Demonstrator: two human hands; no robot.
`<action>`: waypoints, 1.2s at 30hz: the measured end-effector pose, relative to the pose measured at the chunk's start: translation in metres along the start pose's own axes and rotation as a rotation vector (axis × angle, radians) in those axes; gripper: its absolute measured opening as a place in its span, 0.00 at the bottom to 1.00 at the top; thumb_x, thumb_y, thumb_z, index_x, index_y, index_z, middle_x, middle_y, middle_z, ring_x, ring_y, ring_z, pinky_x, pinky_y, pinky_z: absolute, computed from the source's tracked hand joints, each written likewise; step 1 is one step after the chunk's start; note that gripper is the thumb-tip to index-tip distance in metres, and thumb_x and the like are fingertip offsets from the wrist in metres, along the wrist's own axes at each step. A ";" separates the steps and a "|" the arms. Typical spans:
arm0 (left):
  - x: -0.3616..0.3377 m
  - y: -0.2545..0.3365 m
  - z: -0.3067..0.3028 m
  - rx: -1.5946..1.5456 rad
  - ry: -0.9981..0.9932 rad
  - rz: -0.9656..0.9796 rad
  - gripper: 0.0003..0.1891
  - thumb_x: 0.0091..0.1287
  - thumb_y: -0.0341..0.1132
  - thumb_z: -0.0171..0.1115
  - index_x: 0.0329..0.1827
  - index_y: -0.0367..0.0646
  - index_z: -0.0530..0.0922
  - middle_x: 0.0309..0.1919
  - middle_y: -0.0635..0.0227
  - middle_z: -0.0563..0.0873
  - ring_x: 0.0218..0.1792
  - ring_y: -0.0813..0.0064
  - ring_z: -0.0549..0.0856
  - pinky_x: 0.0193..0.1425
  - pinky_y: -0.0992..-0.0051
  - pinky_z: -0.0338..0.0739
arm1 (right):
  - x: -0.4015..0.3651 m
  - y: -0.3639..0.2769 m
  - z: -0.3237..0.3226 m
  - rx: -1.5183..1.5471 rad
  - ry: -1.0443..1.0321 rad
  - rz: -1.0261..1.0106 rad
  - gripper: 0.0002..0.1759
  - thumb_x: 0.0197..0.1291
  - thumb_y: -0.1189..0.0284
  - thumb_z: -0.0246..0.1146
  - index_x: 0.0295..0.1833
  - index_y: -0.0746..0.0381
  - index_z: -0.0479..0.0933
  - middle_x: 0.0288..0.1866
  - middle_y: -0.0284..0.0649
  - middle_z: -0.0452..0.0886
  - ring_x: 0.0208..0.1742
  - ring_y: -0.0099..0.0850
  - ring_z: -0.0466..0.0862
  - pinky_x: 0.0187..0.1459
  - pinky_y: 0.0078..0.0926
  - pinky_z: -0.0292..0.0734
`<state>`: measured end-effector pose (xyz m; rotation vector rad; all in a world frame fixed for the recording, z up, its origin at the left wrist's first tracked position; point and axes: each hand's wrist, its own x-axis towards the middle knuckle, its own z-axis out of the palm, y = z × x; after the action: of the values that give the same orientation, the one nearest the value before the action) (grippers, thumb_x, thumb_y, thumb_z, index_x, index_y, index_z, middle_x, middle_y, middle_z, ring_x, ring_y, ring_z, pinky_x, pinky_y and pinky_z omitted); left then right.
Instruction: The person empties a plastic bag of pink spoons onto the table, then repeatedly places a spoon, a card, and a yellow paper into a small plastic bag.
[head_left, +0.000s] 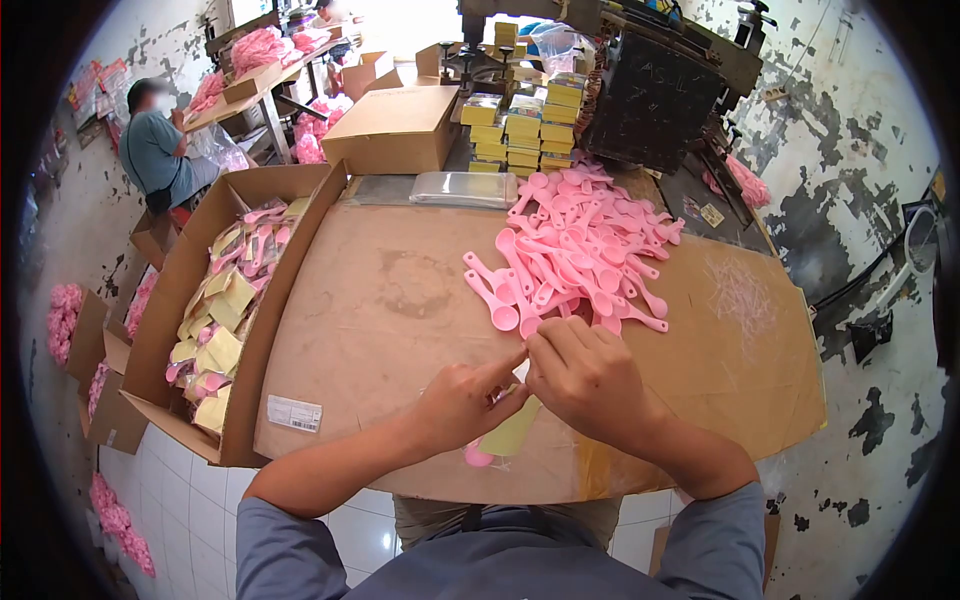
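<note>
My left hand [468,400] and my right hand [588,378] meet over the near part of the cardboard-covered table. Both are closed, fingertips pinching the upper end of a small package. Below them hangs its pale yellow card [510,428], with the rounded end of a pink spoon [478,455] showing at the lower left. The wrapping looks like a clear plastic bag, though my fingers hide most of it. Just beyond my right hand lies a heap of pink measuring spoons [590,245].
On the left, an open carton [285,290] holds several bagged spoons with yellow cards. Behind the heap stand stacks of yellow cards [525,125], clear plastic bags [463,189], a closed box [395,120] and a dark machine [650,100]. A person [160,150] sits at the far left.
</note>
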<state>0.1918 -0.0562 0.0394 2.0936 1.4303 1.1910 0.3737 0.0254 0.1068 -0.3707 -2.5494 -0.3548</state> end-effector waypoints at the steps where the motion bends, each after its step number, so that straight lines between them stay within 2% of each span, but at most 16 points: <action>1: -0.001 -0.001 0.001 -0.003 -0.005 0.001 0.27 0.67 0.30 0.73 0.69 0.37 0.79 0.30 0.60 0.91 0.25 0.70 0.90 0.31 0.73 0.85 | 0.000 0.002 0.003 0.033 -0.030 0.032 0.10 0.51 0.73 0.68 0.37 0.62 0.76 0.35 0.38 0.74 0.34 0.34 0.77 0.34 0.32 0.73; 3: 0.000 -0.001 0.002 -0.014 -0.003 0.006 0.26 0.68 0.32 0.72 0.70 0.40 0.79 0.28 0.60 0.90 0.23 0.67 0.89 0.30 0.71 0.84 | -0.001 0.007 0.010 0.103 -0.093 0.093 0.07 0.56 0.75 0.67 0.38 0.61 0.76 0.37 0.39 0.78 0.31 0.35 0.78 0.34 0.35 0.75; 5: 0.002 0.000 0.003 -0.026 0.009 0.016 0.27 0.71 0.35 0.70 0.73 0.44 0.77 0.24 0.61 0.88 0.20 0.64 0.86 0.27 0.67 0.81 | 0.001 0.014 0.002 0.109 -0.087 0.163 0.08 0.59 0.72 0.67 0.38 0.62 0.75 0.35 0.42 0.76 0.34 0.37 0.79 0.35 0.33 0.74; 6: 0.002 0.000 0.001 -0.070 0.011 0.002 0.26 0.71 0.35 0.70 0.72 0.44 0.77 0.25 0.61 0.89 0.20 0.67 0.86 0.27 0.68 0.80 | 0.000 0.020 -0.003 0.114 -0.086 0.197 0.09 0.60 0.71 0.67 0.38 0.62 0.74 0.34 0.43 0.75 0.36 0.38 0.79 0.35 0.31 0.74; 8: 0.004 0.002 -0.006 -0.160 0.016 -0.027 0.25 0.73 0.35 0.69 0.72 0.44 0.78 0.27 0.61 0.90 0.20 0.73 0.86 0.26 0.70 0.80 | -0.010 0.042 -0.013 0.323 -0.017 0.551 0.08 0.67 0.70 0.63 0.41 0.63 0.75 0.33 0.43 0.77 0.35 0.33 0.81 0.33 0.30 0.76; 10: 0.007 0.007 -0.013 -0.336 0.023 -0.171 0.23 0.75 0.35 0.68 0.70 0.41 0.78 0.32 0.61 0.92 0.24 0.80 0.87 0.29 0.73 0.81 | -0.031 0.084 -0.046 0.674 -0.153 0.698 0.07 0.71 0.70 0.60 0.46 0.63 0.77 0.29 0.37 0.77 0.30 0.25 0.82 0.28 0.28 0.75; 11: 0.008 0.007 -0.015 -0.426 0.026 -0.244 0.22 0.75 0.34 0.67 0.70 0.40 0.78 0.35 0.61 0.93 0.27 0.83 0.88 0.30 0.74 0.81 | -0.046 0.094 -0.078 0.947 -0.177 0.943 0.07 0.74 0.71 0.57 0.49 0.62 0.77 0.25 0.30 0.74 0.21 0.19 0.76 0.21 0.24 0.71; 12: 0.010 0.006 -0.014 -0.503 0.041 -0.262 0.21 0.76 0.34 0.66 0.69 0.38 0.78 0.37 0.61 0.93 0.30 0.83 0.88 0.32 0.75 0.82 | -0.078 0.115 -0.093 1.085 -0.006 0.972 0.07 0.75 0.70 0.56 0.49 0.62 0.77 0.24 0.28 0.74 0.16 0.18 0.73 0.16 0.19 0.67; 13: 0.011 0.005 -0.013 -0.580 0.056 -0.280 0.20 0.77 0.34 0.65 0.69 0.37 0.78 0.40 0.61 0.93 0.33 0.84 0.88 0.34 0.76 0.83 | -0.129 0.153 -0.104 1.272 0.167 0.946 0.08 0.75 0.70 0.58 0.51 0.63 0.75 0.23 0.29 0.74 0.12 0.19 0.69 0.11 0.19 0.62; 15: 0.012 0.003 -0.011 -0.689 0.077 -0.315 0.20 0.79 0.34 0.64 0.69 0.34 0.78 0.43 0.61 0.93 0.38 0.84 0.89 0.39 0.78 0.84 | -0.174 0.195 -0.129 1.700 0.281 0.611 0.13 0.75 0.71 0.59 0.60 0.64 0.74 0.31 0.36 0.82 0.25 0.25 0.84 0.24 0.24 0.80; 18: 0.014 0.001 -0.011 -0.758 0.086 -0.340 0.19 0.79 0.33 0.62 0.68 0.32 0.77 0.46 0.60 0.92 0.44 0.82 0.89 0.45 0.79 0.85 | -0.277 0.255 -0.099 0.554 0.353 1.152 0.21 0.73 0.75 0.60 0.69 0.65 0.71 0.46 0.46 0.85 0.49 0.36 0.90 0.50 0.37 0.86; 24: 0.015 0.003 -0.016 -0.803 0.062 -0.407 0.19 0.80 0.30 0.60 0.69 0.29 0.75 0.48 0.57 0.91 0.48 0.79 0.89 0.55 0.77 0.84 | -0.322 0.213 -0.083 -0.516 -0.142 1.106 0.26 0.68 0.78 0.62 0.72 0.63 0.71 0.52 0.45 0.84 0.56 0.44 0.86 0.61 0.40 0.80; 27: 0.015 -0.001 -0.013 -0.849 0.073 -0.402 0.19 0.80 0.30 0.59 0.70 0.30 0.74 0.48 0.58 0.92 0.49 0.80 0.89 0.56 0.77 0.83 | -0.225 0.160 -0.085 -0.289 -0.033 1.258 0.20 0.68 0.77 0.64 0.65 0.63 0.77 0.46 0.42 0.84 0.47 0.38 0.85 0.50 0.35 0.80; 30: 0.013 -0.005 -0.004 -0.878 0.105 -0.374 0.20 0.80 0.29 0.59 0.71 0.31 0.74 0.48 0.59 0.92 0.49 0.81 0.88 0.55 0.77 0.83 | -0.172 0.130 -0.063 0.003 0.080 1.075 0.13 0.69 0.76 0.64 0.57 0.63 0.81 0.40 0.41 0.82 0.41 0.31 0.82 0.41 0.32 0.76; 32: 0.013 -0.004 -0.006 -0.908 0.102 -0.388 0.20 0.79 0.28 0.61 0.71 0.32 0.75 0.48 0.60 0.92 0.49 0.82 0.88 0.56 0.77 0.83 | -0.124 0.092 -0.052 0.196 -0.001 0.983 0.12 0.67 0.76 0.67 0.55 0.62 0.82 0.36 0.36 0.82 0.38 0.25 0.80 0.38 0.27 0.72; 36: 0.013 -0.006 -0.012 -0.885 0.050 -0.414 0.21 0.79 0.27 0.60 0.72 0.31 0.73 0.48 0.60 0.92 0.51 0.81 0.88 0.58 0.77 0.83 | -0.073 0.046 -0.024 0.594 -0.170 0.674 0.19 0.65 0.70 0.71 0.60 0.63 0.82 0.41 0.36 0.83 0.42 0.25 0.81 0.43 0.27 0.74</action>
<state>0.1807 -0.0435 0.0480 1.1158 0.9930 1.3536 0.4600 0.0464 0.0945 -0.9957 -2.3557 0.6852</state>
